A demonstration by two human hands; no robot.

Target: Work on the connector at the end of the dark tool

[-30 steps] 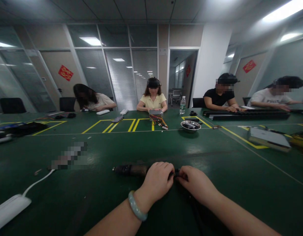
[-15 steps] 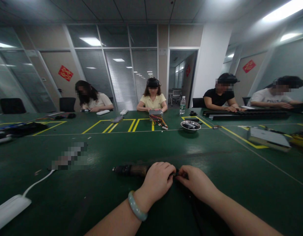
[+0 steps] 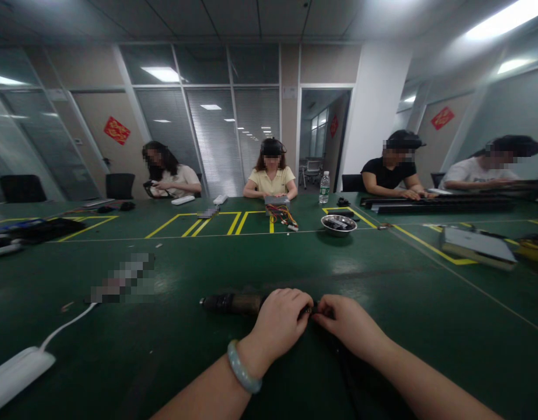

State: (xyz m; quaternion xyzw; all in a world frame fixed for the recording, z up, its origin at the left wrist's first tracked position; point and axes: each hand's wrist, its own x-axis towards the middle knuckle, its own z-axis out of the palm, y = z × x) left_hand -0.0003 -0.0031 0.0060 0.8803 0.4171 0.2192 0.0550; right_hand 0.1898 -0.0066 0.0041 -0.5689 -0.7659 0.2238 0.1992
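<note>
A dark power tool (image 3: 240, 303) lies on its side on the green table, its metal tip toward the left. My left hand (image 3: 282, 318), with a pale green bangle (image 3: 243, 367) on the wrist, is wrapped round the tool's right end. Right beside it, my right hand (image 3: 343, 321) is closed in a pinch at the same end, where a small dark part shows between the hands. The fingertips hide most of what it holds. A dark cable (image 3: 338, 353) runs from there down toward the near edge.
A white power strip (image 3: 21, 379) with a cable lies at the left. Farther back are a metal bowl (image 3: 338, 225) of dark parts, a bottle (image 3: 324, 188), a box with coloured wires (image 3: 277, 205) and a flat silvery case (image 3: 478, 247). Several people sit across the table (image 3: 251, 256).
The person at the far left across the table has raised their head and lifted a dark object in their hands. My hands have barely moved.
</note>
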